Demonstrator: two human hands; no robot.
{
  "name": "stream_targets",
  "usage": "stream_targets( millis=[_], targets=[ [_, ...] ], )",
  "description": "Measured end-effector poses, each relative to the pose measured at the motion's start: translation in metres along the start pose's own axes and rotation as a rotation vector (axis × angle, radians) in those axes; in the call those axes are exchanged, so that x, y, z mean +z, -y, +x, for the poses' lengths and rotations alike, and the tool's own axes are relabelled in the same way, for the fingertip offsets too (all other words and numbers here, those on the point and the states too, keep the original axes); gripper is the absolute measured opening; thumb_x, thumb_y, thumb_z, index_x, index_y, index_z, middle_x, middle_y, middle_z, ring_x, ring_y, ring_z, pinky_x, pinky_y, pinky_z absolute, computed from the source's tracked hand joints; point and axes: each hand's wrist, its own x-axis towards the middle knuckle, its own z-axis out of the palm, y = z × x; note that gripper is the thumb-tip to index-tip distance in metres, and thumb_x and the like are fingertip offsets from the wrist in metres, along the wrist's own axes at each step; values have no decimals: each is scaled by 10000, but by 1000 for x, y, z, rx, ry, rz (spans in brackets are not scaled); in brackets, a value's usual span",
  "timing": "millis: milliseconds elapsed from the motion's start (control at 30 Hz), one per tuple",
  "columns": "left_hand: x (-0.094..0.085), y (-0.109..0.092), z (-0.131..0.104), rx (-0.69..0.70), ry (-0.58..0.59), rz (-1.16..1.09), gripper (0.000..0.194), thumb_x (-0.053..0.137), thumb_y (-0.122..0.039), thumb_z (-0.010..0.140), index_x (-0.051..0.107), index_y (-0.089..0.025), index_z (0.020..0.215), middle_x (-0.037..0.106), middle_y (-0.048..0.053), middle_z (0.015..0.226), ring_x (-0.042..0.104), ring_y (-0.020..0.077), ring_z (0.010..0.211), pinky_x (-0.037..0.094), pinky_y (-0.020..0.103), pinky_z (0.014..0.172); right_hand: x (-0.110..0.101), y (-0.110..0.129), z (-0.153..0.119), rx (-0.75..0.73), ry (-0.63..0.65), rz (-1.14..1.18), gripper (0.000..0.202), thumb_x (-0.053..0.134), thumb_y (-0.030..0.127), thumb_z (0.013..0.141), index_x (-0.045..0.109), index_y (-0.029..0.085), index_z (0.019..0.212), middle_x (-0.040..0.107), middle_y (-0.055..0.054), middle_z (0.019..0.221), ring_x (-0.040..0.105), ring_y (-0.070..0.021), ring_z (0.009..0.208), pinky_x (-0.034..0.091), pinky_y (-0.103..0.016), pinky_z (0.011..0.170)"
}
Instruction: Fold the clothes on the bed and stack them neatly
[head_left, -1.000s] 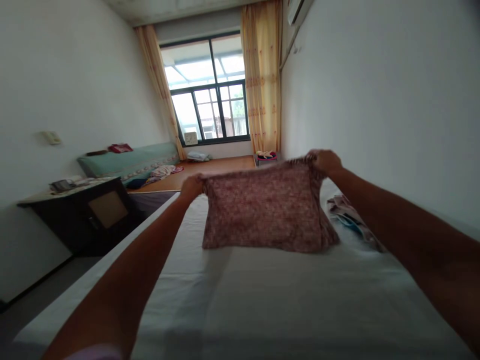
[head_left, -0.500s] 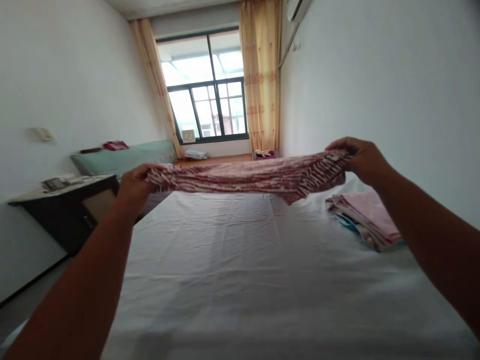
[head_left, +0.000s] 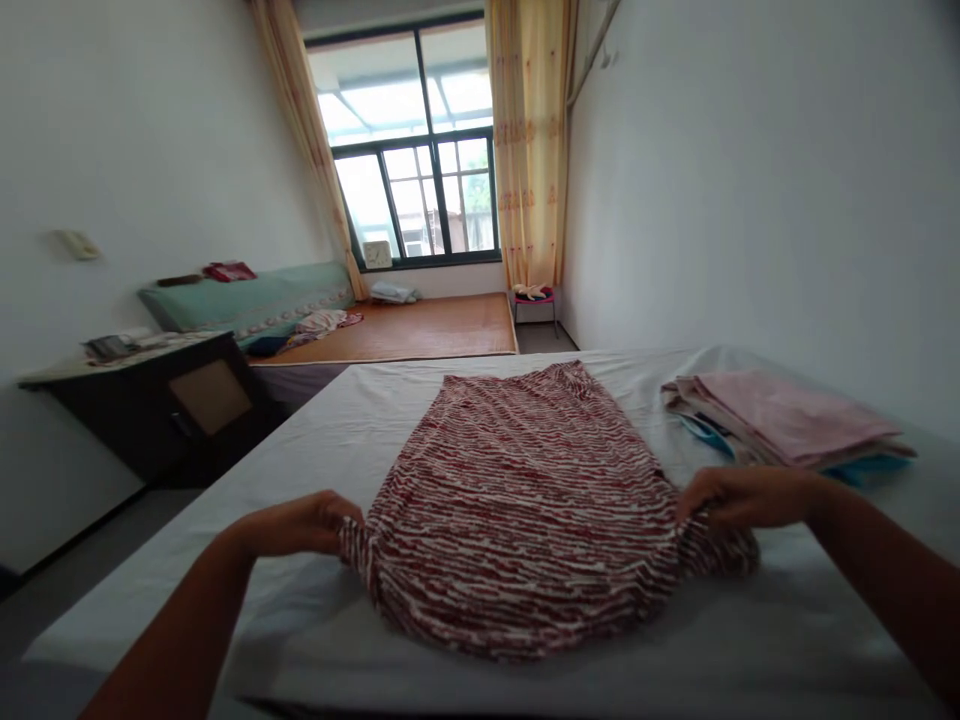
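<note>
A garment with dark red and white wavy stripes (head_left: 517, 500) lies spread over the white sheet (head_left: 300, 600) of the bed, its far end narrower and its near edge rounded. My left hand (head_left: 319, 522) pinches its left side close to the near end. On the opposite side my right hand (head_left: 739, 497) is closed on a bunched part, some of which hangs out past the fingers. Whether the garment is a shirt or a dress I cannot tell.
Folded clothes (head_left: 795, 415), pink on top, are stacked on the bed's right side. A dark cabinet (head_left: 202, 400) stands at the left. Beyond are a second bed with a brown mat (head_left: 442, 325), a pink stool (head_left: 534, 297) and a window (head_left: 420, 150).
Both hands have come down and nearer with the striped garment. Held stretched in the air before, it now lies spread on the bed. The view has tilted down a little.
</note>
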Motion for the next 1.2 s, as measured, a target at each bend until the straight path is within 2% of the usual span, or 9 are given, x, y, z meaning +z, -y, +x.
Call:
stream_targets(
  millis=[167,333,400,467,600,667,833,1033,1200],
  targets=[
    [-24,7,52,-19,-288,-260,412,703,-512,744,687,-142,927,714,81,898,650,219,823,529,322,759,-41,-23,40,86,-214,-17,479,569,593,799,749,201,1007,727,-78,1035,652,-271,981,500,-347,882],
    [-34,26,111,-122,-895,-430,722,685,-582,711,520,-183,1290,662,138,1134,648,238,976,536,357,801,-66,-53,76,253,-894,-171,479,511,568,808,697,203,1057,708,-121,1081,667,-274,955,508,-410,884],
    [-31,36,118,-178,-1002,-361,777,651,-619,713,494,-169,1327,612,174,1234,618,270,1065,526,396,851,-59,-59,73,275,-1010,-230,472,489,530,827,675,182,1087,700,-145,1089,673,-274,935,518,-419,868],
    [-26,42,112,-185,-909,-216,741,615,-655,716,567,-164,1270,610,172,1251,598,301,1105,501,432,912,-44,-60,62,224,-914,-249,444,485,518,844,677,188,1071,707,-133,1069,677,-266,913,531,-409,836],
    [-12,42,83,0,-379,164,530,663,-556,731,678,-253,1165,570,87,1346,513,299,1236,371,407,1080,-1,-57,35,39,-522,-274,401,589,488,813,687,248,1119,679,-82,1167,619,-269,1067,488,-405,932],
    [-6,39,74,59,-254,311,485,678,-437,742,665,-273,1198,519,70,1403,472,280,1280,338,388,1108,15,-61,30,-26,-428,-321,451,641,414,775,658,273,1202,623,-74,1279,540,-282,1194,417,-425,1028],
    [2,33,88,-2,-410,550,433,523,-168,757,690,-258,1147,634,67,1229,535,236,1178,386,347,1052,21,-75,47,-38,-512,-403,484,529,161,730,678,270,1178,650,-51,1243,532,-251,1192,400,-418,1040],
    [-11,14,78,-21,-528,723,267,513,-205,754,721,-241,918,680,52,946,588,233,956,447,317,882,-4,-55,40,16,-680,-466,343,495,139,741,747,285,922,725,-51,986,605,-268,1008,439,-430,952],
    [-8,5,37,-67,-250,520,217,576,-284,761,712,-220,918,690,50,946,624,209,888,474,270,827,-2,-37,8,34,-291,-222,278,577,299,769,746,252,986,716,-63,974,632,-256,941,481,-359,877]
  ],
)
